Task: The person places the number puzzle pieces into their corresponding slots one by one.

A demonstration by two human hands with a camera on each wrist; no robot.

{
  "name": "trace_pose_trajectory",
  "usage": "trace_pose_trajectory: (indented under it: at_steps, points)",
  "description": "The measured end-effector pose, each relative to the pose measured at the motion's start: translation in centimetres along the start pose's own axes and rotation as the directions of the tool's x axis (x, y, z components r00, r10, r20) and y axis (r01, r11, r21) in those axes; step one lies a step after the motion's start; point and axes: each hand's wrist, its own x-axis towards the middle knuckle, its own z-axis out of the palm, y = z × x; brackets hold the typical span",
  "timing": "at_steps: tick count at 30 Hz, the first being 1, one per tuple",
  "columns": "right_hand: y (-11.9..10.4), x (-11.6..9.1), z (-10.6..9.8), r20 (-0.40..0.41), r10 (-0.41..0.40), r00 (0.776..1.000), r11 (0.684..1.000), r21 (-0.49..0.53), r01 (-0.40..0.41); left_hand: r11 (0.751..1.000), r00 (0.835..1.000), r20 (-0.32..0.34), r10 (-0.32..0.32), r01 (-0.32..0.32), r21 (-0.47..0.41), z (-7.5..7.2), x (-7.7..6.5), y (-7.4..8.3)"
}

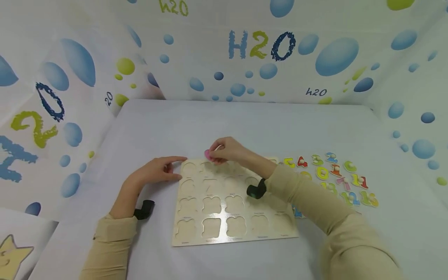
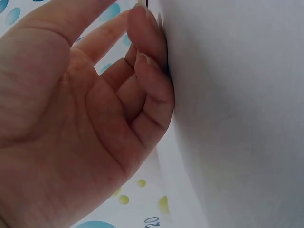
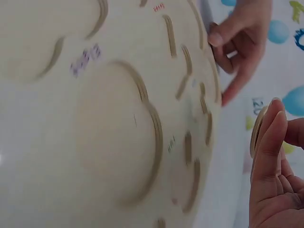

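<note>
My right hand [image 1: 227, 151] pinches a pink puzzle piece [image 1: 208, 154] between thumb and fingers, over the far edge of a wooden puzzle board [image 1: 224, 208]. In the right wrist view the piece [image 3: 257, 133] is seen edge-on, beside the board's recesses. The board lies flat on the white table, its visible recesses bare, with small printed words under them. At the board's far left corner, my left hand [image 1: 159, 170] touches the edge with outstretched index finger and thumb. The left wrist view shows its other fingers [image 2: 152, 90] bent, resting against the tabletop.
Several colourful number pieces with knobs lie right of the board, among them a pink seven [image 1: 343, 182], a red four [image 1: 302, 161] and an eleven [image 1: 359, 181]. My right forearm [image 1: 315, 198] crosses the board's right side and covers some pieces. A printed curtain [image 1: 210, 50] hangs behind the table.
</note>
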Motion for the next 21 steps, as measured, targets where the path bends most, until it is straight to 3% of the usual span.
trace_pose_trajectory:
  at_steps: [4, 8, 18, 21]
  points:
    - [0.1, 1.5, 3.2, 0.051, 0.026, 0.998, 1.000, -0.019, -0.025, 0.999, 1.000, -0.001, 0.029, -0.029, 0.033, 0.2, 0.1, 0.1]
    - [-0.1, 2.3, 5.1, 0.054, 0.040, 0.998, 0.998, -0.053, -0.038, 0.998, 0.999, -0.009, 0.045, -0.045, 0.040, 0.1, 0.0, 0.1]
    - [0.0, 3.4, 6.8, 0.056, 0.054, 0.997, 0.993, -0.111, -0.048, 0.997, 0.998, -0.011, 0.065, -0.064, 0.045, 0.1, 0.0, 0.4]
    - [0.0, 3.5, 6.9, 0.051, 0.041, 0.998, 0.990, -0.135, -0.033, 0.998, 0.999, -0.012, 0.044, -0.044, 0.040, 0.2, 0.1, 0.3]
